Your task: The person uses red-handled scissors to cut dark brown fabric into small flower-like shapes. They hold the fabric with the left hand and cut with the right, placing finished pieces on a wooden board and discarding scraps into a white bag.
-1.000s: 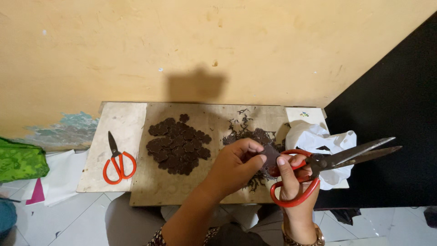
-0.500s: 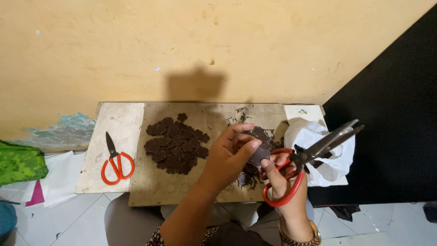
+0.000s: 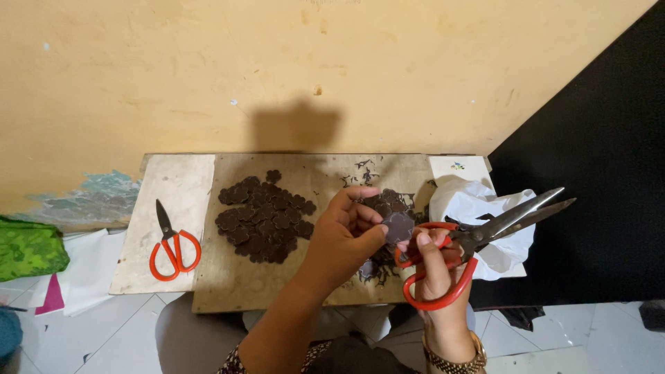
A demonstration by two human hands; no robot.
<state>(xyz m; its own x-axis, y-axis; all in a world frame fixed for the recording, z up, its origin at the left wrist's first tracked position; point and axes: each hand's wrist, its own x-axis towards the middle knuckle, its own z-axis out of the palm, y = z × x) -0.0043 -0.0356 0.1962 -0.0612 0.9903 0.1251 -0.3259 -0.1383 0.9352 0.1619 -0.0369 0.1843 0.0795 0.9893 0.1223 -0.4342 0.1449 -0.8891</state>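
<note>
Head view: left hand (image 3: 344, 232) pinches small dark flower-shaped cutout (image 3: 399, 226) between thumb and fingertips, held above wooden board (image 3: 235, 291). Cutout flat, brown-black, scalloped edge, face turned up toward camera. Right hand (image 3: 435, 266) closed through red loops of large scissors (image 3: 478, 239); blades slightly parted, long axis running lower left to upper right, tips over white plastic bag (image 3: 478, 204). Pile of similar cutouts (image 3: 263, 218) lies left on board. Smaller red-handled scissors (image 3: 172, 242) rest on pale slab, tips pointing away from person.
</note>
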